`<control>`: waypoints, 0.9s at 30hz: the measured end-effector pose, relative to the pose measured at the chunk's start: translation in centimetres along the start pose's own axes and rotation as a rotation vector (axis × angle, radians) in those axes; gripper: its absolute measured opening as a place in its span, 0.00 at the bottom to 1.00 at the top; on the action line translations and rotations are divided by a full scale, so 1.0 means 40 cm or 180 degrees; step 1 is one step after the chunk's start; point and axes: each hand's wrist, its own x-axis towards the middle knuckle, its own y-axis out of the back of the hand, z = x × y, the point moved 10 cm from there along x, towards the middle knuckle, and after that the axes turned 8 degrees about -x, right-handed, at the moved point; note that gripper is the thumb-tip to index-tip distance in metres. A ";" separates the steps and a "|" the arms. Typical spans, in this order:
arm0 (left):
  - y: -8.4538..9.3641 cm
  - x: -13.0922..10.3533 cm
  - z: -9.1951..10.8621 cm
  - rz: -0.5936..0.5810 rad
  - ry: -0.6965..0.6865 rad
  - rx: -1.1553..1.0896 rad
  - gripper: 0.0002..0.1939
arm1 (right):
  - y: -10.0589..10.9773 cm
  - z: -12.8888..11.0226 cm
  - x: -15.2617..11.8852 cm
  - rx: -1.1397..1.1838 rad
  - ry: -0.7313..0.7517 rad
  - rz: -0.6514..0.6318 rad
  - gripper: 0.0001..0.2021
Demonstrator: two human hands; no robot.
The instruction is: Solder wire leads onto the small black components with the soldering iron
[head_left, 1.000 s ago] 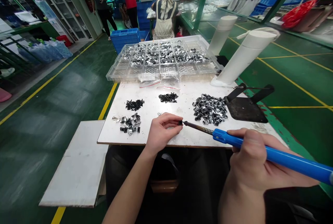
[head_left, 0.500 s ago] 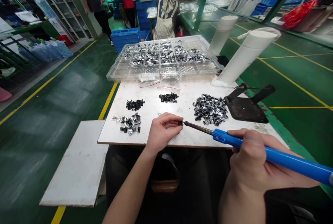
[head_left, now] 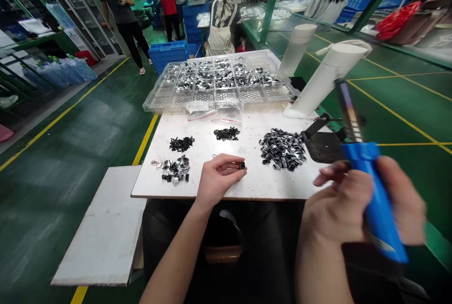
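Observation:
My left hand point(head_left: 222, 174) pinches a small black part point(head_left: 242, 165) between thumb and fingers, just above the white board point(head_left: 247, 190). At the lower right my right hand point(head_left: 356, 205) is closed around the blue handle of a soldering iron point(head_left: 374, 195), whose metal end points upward, away from the black part and blurred. A large pile of black and silver parts point(head_left: 283, 149) lies on the board's right side. Small black pieces form one pile point(head_left: 226, 134) at the middle and another point(head_left: 181, 143) at the left, with silver and black parts point(head_left: 175, 170) below.
A clear compartment tray point(head_left: 215, 99) full of metal parts spans the board's far end. Two white tubes point(head_left: 328, 78) lean at the right, beside a black metal stand point(head_left: 323, 146). A lower white panel point(head_left: 95, 228) is at the left. Several people point(head_left: 123, 12) are farther back.
The soldering iron has left the black part and swung upright to the right with my right hand. My left hand keeps its pinch. A person at the back left has moved closer.

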 end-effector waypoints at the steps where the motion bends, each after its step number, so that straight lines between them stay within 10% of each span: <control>1: 0.000 0.000 0.000 0.0003 0.0007 -0.0004 0.12 | -0.027 -0.009 -0.008 0.0130 0.0123 -0.0019 0.14; 6: -0.001 -0.002 0.000 0.0021 0.0037 -0.0002 0.12 | -0.146 0.060 -0.053 0.0224 -0.0449 -0.0650 0.15; 15: -0.022 -0.013 0.028 0.0006 -0.0191 0.0629 0.18 | -0.120 0.100 -0.045 0.0388 -0.0735 -0.0478 0.16; 27: -0.304 0.165 0.039 -0.0639 -0.1164 0.3032 0.15 | -0.095 0.123 -0.032 0.0480 -0.0711 -0.0354 0.11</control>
